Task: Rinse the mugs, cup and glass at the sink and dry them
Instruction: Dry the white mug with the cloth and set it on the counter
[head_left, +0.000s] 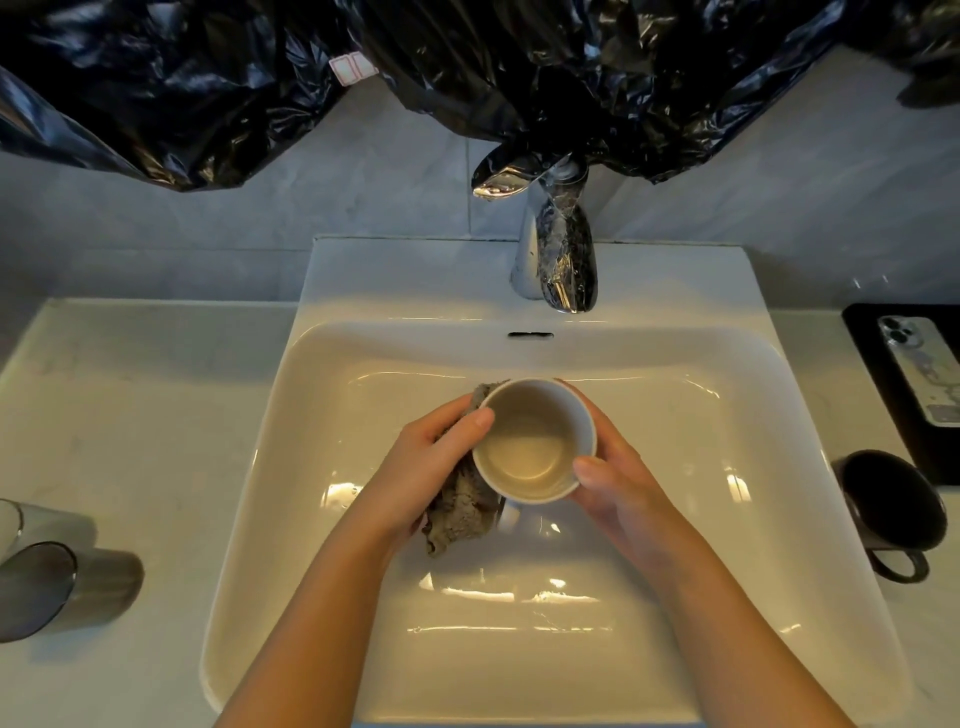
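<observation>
A white mug (535, 441) is held upright over the white sink (322, 467), mouth toward the camera, its handle pointing down toward me. My left hand (431, 467) presses a grey cloth (460, 512) against the mug's left side, thumb on the rim. My right hand (613, 483) grips the mug's right side, thumb on the rim. A dark mug (891, 506) stands on the counter at the right. A dark cup (67, 587) sits at the left edge, with a glass (13, 522) just behind it, partly cut off.
The chrome tap (553, 249) stands behind the basin; no water is seen running from it. A phone (919, 366) lies on a black tray (865, 332) at the far right. Black plastic sheeting (467, 62) hangs over the wall above.
</observation>
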